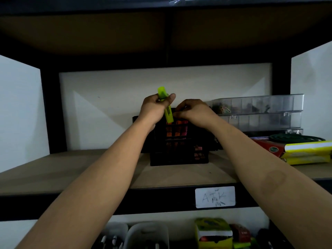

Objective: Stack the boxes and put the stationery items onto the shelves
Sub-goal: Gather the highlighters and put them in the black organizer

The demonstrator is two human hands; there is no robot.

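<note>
Gripping a yellow-green highlighter (166, 106) upright in its curled fingers, the left hand (154, 109) holds it just above the black mesh organiser (179, 150) on the wooden shelf (71, 169), probably to drop it beside the orange and pink markers (177, 128). The right hand (193, 112) curls at the organiser's rim, seemingly steadying it; what it pinches I cannot tell.
</note>
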